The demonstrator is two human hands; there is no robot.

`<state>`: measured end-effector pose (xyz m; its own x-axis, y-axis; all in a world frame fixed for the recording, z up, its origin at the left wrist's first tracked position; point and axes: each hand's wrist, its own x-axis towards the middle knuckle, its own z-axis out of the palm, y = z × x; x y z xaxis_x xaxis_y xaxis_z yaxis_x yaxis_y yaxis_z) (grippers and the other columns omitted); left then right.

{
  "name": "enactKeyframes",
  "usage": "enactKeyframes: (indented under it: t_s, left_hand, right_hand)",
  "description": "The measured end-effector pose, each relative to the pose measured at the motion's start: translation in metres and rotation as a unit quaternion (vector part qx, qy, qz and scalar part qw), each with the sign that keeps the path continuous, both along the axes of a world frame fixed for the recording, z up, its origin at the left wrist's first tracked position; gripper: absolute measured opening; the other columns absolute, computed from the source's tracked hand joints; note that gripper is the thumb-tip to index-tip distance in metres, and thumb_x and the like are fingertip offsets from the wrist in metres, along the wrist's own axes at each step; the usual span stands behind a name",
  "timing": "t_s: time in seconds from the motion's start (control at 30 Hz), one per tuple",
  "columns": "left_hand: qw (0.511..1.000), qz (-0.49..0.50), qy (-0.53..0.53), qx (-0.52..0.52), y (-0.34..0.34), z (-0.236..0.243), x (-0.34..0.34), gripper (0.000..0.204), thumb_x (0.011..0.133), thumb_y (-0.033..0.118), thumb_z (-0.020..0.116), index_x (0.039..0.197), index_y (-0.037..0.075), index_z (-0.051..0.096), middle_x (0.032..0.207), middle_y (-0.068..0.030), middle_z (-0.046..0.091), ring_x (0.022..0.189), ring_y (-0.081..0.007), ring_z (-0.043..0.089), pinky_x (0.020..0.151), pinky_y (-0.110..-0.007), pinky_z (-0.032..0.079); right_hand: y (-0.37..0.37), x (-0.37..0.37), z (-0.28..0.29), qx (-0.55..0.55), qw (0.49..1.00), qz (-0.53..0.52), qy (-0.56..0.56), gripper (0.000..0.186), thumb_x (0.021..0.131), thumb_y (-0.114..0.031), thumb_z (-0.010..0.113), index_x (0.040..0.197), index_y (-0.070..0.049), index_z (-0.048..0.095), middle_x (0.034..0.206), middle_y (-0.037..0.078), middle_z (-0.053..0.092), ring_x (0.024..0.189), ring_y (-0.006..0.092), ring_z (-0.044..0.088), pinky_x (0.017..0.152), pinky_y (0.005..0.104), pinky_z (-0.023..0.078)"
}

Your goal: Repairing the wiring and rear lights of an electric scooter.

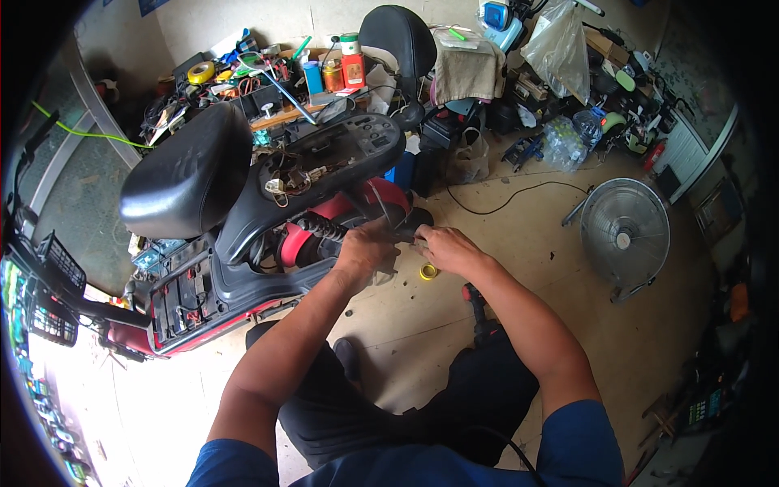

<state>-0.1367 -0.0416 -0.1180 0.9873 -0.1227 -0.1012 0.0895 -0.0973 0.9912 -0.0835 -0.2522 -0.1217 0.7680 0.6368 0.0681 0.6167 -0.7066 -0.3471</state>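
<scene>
My left hand (367,247) is closed beside the rear wheel area of a red-and-black scooter (377,195), just right of a black coiled shock absorber (318,227). My right hand (442,247) has its fingers closed at a dark part near the scooter's tail. A thin strand runs up from between the hands; what each holds is too small or hidden to make out. A yellow roll (428,271) lies on the floor below my right hand. A red-and-black power tool (475,304) is by my right knee. The black seat (182,174) is tilted up above the body.
A cluttered bench (268,122) with tools and containers stands behind the scooter. A metal floor fan (623,239) is at the right, with a cable (487,209) across the floor. Plastic bags (568,142) and piled parts line the wall. A basket (61,268) is at left.
</scene>
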Motion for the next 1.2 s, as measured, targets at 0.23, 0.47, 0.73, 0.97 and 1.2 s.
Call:
enactKeyframes:
  t_s: [0.23, 0.47, 0.73, 0.97, 1.2]
  left_hand:
    - [0.987, -0.014, -0.141, 0.072, 0.01, -0.037, 0.014, 0.054, 0.082, -0.011, 0.059, 0.133, 0.006, 0.063, 0.093, -0.0057, 0.072, 0.076, -0.012, 0.066, 0.067, -0.026, 0.054]
    - [0.991, -0.007, -0.116, 0.06, 0.01, -0.032, 0.01, 0.052, 0.082, -0.01, 0.062, 0.132, 0.005, 0.063, 0.088, -0.005, 0.071, 0.07, -0.0108, 0.064, 0.062, -0.025, 0.052]
    - [0.995, 0.006, -0.085, 0.058, 0.006, -0.011, 0.001, 0.052, 0.082, -0.01, 0.061, 0.131, 0.006, 0.064, 0.088, -0.0042, 0.071, 0.07, -0.0105, 0.064, 0.063, -0.025, 0.052]
    - [0.997, 0.015, -0.048, 0.053, 0.011, -0.021, 0.004, 0.051, 0.081, -0.009, 0.061, 0.13, 0.006, 0.065, 0.092, -0.0033, 0.072, 0.074, -0.0105, 0.065, 0.065, -0.025, 0.052]
    - [1.0, 0.016, -0.008, 0.008, 0.0, 0.007, -0.003, 0.051, 0.081, -0.01, 0.061, 0.13, 0.007, 0.065, 0.094, -0.0029, 0.072, 0.074, -0.0101, 0.065, 0.065, -0.025, 0.053]
  right_hand:
    - [0.005, -0.002, 0.007, 0.008, 0.999, -0.037, 0.001, 0.026, 0.091, -0.029, 0.067, 0.1, -0.005, 0.07, 0.095, 0.019, 0.073, 0.092, 0.0374, 0.07, 0.08, 0.0458, 0.055]
    - [0.008, -0.005, 0.011, 0.001, 0.998, -0.058, -0.001, 0.025, 0.088, -0.029, 0.068, 0.097, -0.006, 0.072, 0.094, 0.018, 0.074, 0.091, 0.0366, 0.07, 0.08, 0.045, 0.056]
    - [0.01, -0.004, 0.006, -0.031, 0.997, -0.07, -0.022, 0.024, 0.086, -0.029, 0.068, 0.093, -0.007, 0.073, 0.089, 0.018, 0.074, 0.087, 0.037, 0.071, 0.078, 0.0461, 0.056]
    - [0.006, -0.004, 0.002, 0.054, 0.997, 0.027, -0.052, 0.023, 0.092, -0.022, 0.064, 0.097, -0.001, 0.069, 0.094, 0.019, 0.072, 0.095, 0.0369, 0.068, 0.083, 0.046, 0.054]
    - [-0.006, -0.005, 0.004, 0.041, 0.998, 0.029, -0.043, 0.022, 0.094, -0.019, 0.062, 0.104, 0.0, 0.066, 0.102, 0.02, 0.07, 0.1, 0.0363, 0.066, 0.089, 0.0448, 0.052]
